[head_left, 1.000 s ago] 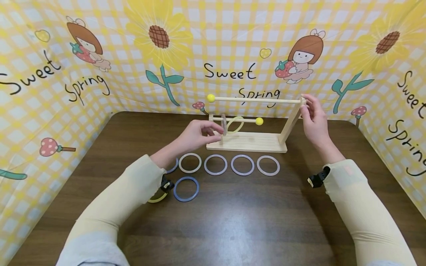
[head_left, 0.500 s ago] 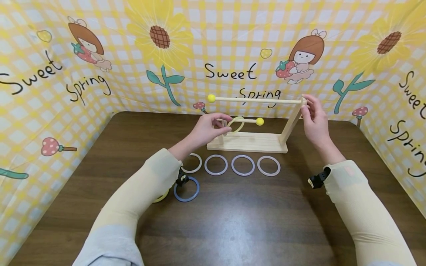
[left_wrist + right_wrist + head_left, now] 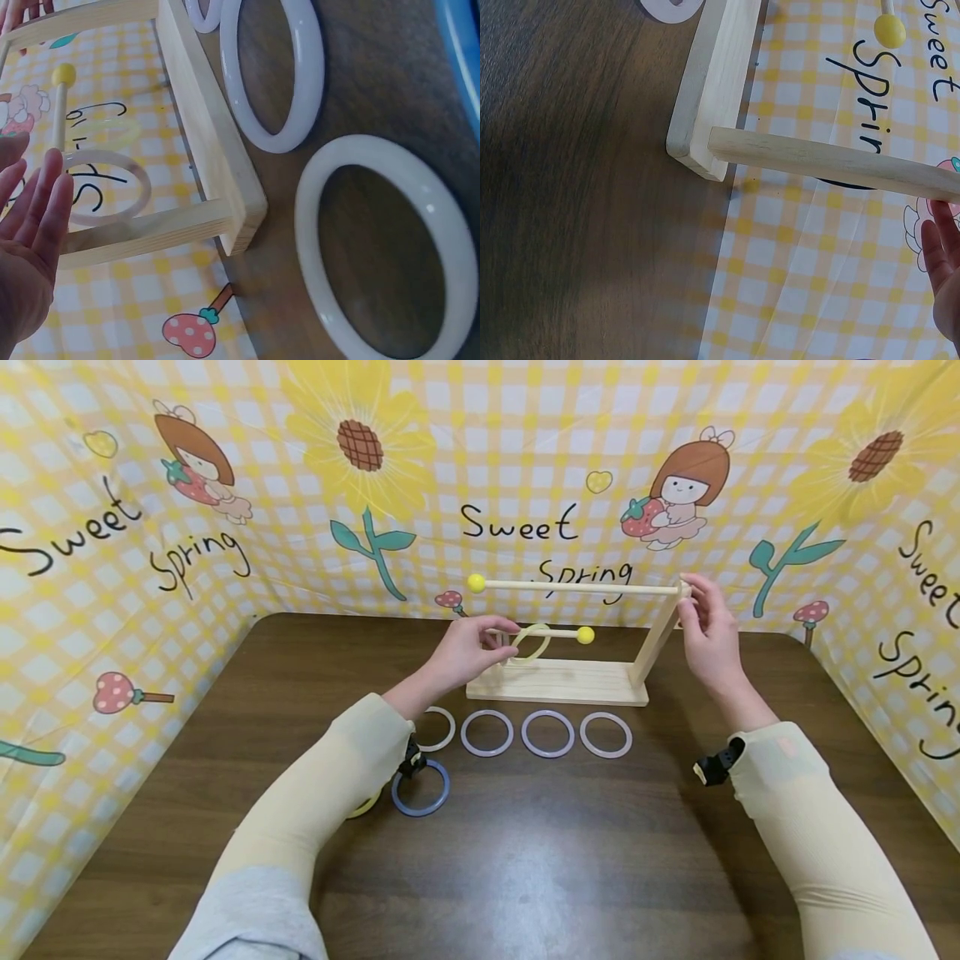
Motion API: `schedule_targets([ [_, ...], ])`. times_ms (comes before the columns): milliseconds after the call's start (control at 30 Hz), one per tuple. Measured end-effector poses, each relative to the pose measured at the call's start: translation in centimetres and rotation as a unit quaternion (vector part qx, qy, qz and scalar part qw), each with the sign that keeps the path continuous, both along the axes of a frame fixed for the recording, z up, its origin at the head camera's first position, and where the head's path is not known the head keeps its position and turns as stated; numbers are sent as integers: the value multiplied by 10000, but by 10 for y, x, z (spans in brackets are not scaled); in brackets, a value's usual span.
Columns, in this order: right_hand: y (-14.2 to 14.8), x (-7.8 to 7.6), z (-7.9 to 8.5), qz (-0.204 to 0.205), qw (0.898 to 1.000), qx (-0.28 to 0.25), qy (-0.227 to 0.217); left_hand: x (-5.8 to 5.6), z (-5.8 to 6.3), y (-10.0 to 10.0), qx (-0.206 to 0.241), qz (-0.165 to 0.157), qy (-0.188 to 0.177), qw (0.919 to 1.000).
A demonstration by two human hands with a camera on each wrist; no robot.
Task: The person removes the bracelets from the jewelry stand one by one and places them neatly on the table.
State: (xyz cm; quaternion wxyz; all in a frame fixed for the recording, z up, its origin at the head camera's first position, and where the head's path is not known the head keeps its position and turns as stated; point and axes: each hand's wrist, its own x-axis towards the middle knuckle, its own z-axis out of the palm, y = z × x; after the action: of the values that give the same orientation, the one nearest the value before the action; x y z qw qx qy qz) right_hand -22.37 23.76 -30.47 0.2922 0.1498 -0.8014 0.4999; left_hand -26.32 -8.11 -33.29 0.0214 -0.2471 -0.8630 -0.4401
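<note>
A wooden stand (image 3: 570, 683) has two rods with yellow ball ends. On its lower rod (image 3: 564, 633) hang a pale yellow ring (image 3: 545, 647) and a greyish translucent ring (image 3: 147, 187), the latter nearer the left post. My left hand (image 3: 467, 650) is at these rings, fingers extended and thumb apart from them in the left wrist view. Whether its fingertips touch a ring I cannot tell. My right hand (image 3: 712, 639) grips the top of the tall right post (image 3: 817, 159), thumb in front. The upper rod (image 3: 585, 587) bears no ring.
Before the stand lie a whitish ring (image 3: 453, 728) and three pale purple rings, the rightmost one (image 3: 629, 735) included. Nearer are a blue ring (image 3: 447, 788) and a yellow ring (image 3: 366, 807), partly under the left sleeve. A printed cloth (image 3: 420, 560) stands behind the table (image 3: 562, 877).
My left hand has shifted right and slightly up along the lower rod, from the greyish ring toward the pale yellow one. The right hand stays on the post.
</note>
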Motion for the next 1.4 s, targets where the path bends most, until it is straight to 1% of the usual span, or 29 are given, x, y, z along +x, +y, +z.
schedule_targets([
  [100,0,0,0,-7,10000,-1,-1,-2,1,1,-184,-14,8,9998],
  [333,0,2,1,12,10000,-28,-48,-3,8,3,-396,-48,-282,9988],
  [433,0,2,1,17,10000,-39,-48,-3,9,5,-393,-124,-313,9987],
  [600,1,0,-1,70,9999,-104,-36,-2,7,9,-333,-280,-232,9988],
  [733,2,-2,-2,89,9999,-140,-25,-1,3,14,-163,-301,-226,9992],
  [1000,2,-1,-2,83,9999,-118,22,3,-6,21,215,-139,-108,9996],
  [1200,2,-2,-3,124,9998,-131,35,5,-11,24,603,26,-209,9980],
  [1400,2,-3,-3,103,9999,-117,52,6,-15,30,762,-70,-353,9964],
])
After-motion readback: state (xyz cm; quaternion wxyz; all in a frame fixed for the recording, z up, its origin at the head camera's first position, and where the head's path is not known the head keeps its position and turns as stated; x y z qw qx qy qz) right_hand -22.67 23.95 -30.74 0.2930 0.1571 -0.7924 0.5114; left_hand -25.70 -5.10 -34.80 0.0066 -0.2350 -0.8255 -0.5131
